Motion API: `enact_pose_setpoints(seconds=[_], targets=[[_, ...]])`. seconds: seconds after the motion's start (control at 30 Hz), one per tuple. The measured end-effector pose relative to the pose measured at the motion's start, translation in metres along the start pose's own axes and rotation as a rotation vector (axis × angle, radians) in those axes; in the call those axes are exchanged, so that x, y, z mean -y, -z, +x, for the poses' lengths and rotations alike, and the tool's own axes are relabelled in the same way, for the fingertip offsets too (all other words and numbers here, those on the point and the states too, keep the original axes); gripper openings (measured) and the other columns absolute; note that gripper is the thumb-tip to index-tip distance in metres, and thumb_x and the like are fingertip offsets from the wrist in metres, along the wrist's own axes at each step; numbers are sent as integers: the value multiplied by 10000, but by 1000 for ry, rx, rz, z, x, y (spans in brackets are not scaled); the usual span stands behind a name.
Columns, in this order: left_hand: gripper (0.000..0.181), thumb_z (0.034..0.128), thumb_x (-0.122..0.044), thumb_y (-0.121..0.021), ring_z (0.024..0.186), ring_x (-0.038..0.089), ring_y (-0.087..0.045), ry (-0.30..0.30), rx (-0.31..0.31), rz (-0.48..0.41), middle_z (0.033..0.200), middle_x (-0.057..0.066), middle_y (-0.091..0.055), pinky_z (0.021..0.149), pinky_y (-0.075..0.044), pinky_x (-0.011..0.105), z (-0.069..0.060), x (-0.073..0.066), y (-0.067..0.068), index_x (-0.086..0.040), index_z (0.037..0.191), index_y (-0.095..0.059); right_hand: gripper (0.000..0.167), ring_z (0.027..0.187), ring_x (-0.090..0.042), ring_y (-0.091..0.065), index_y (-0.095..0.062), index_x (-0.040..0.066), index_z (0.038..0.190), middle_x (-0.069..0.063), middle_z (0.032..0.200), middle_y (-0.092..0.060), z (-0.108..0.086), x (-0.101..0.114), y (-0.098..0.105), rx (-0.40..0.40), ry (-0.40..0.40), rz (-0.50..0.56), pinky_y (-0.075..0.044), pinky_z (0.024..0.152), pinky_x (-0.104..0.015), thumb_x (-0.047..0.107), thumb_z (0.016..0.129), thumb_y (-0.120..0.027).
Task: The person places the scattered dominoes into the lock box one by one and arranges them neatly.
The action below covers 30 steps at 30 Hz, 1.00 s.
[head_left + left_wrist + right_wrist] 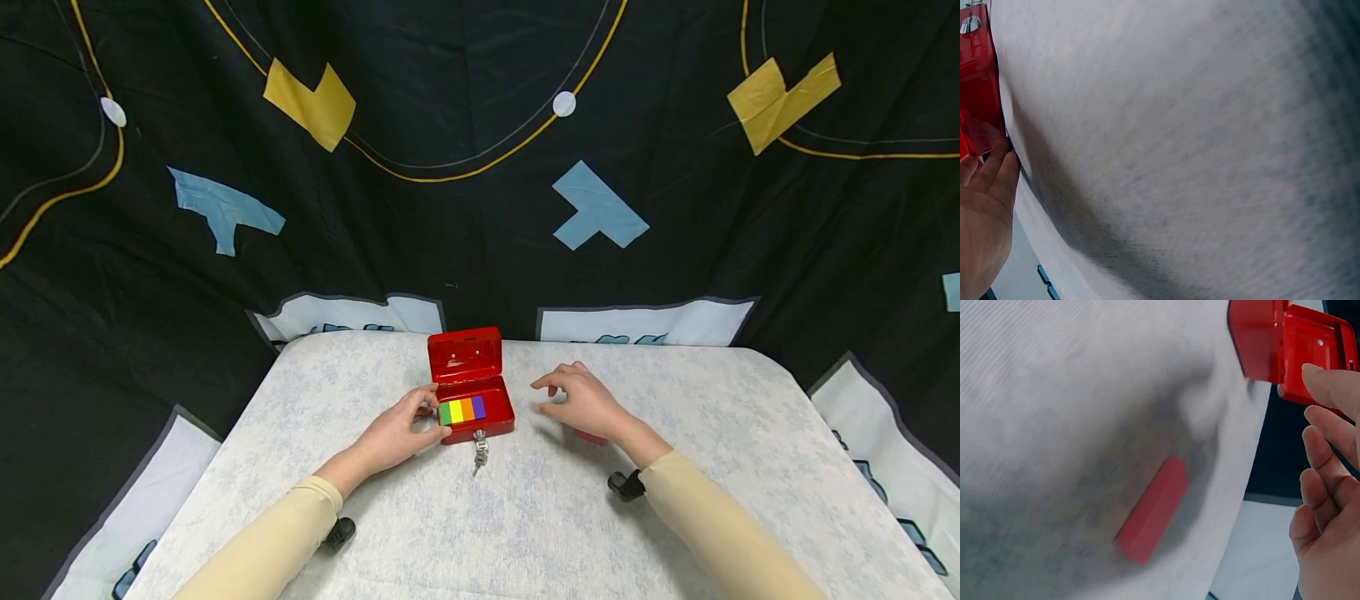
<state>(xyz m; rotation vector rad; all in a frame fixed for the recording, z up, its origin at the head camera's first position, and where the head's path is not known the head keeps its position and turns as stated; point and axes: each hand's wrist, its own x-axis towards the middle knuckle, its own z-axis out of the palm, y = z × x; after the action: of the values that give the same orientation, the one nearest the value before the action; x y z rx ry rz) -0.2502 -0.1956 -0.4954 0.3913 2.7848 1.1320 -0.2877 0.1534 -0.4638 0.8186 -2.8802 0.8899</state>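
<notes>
A red metal cash box [498, 398] stands on the table with its lid [465, 353] raised. Inside, at the left, lie green, yellow, orange and purple blocks [462, 410] side by side. Keys [481, 454] hang from the lock at its front. My left hand [393, 432] touches the box's left end, fingertips against its side, as the left wrist view also shows. To the right of the box, my right hand [585, 407] is raised above the table, fingers loosely bent and holding nothing. Beneath it lies a red block [1155, 512], mostly hidden in the head view.
A pale, mottled cloth covers the table [540, 517]. Behind it hangs a dark curtain [465, 242] with yellow and light-blue shapes. Black wrist devices show at the left sleeve [277, 533] and right sleeve [720, 525].
</notes>
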Motion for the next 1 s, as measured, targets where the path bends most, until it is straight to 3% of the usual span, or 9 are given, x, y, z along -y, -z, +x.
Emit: enact_pose_setpoints(seconds=[0.33, 0.57, 1.0], targets=[[414, 896, -471, -767, 1245, 207, -595, -19, -2, 7, 1605, -14, -388, 1089, -425, 508, 0, 1, 0, -231, 1154, -550, 389, 1008, -231, -527, -727, 158, 1257, 69, 998, -625, -17, -17, 11, 6, -75, 29, -468, 822, -394, 318, 907, -784], [421, 901, -479, -759, 1254, 225, -594, -24, 2, 1, 1610, 14, -382, 1091, -421, 520, -1, 0, 1, -215, 1156, -553, 375, 999, -213, -526, -719, 143, 1262, -2, 1045, -655, -31, -27, 19, 19, -84, 22, -471, 827, -406, 283, 919, -778], [437, 896, -487, -761, 1238, 219, -596, -19, 0, -12, 1610, 16, -384, 1078, -435, 512, -1, 0, 1, -217, 1164, -546, 384, 993, -205, -527, -708, 165, 1285, 19, 1058, -651, -48, -49, 20, 49, -139, 7, -463, 841, -415, 248, 915, -768]])
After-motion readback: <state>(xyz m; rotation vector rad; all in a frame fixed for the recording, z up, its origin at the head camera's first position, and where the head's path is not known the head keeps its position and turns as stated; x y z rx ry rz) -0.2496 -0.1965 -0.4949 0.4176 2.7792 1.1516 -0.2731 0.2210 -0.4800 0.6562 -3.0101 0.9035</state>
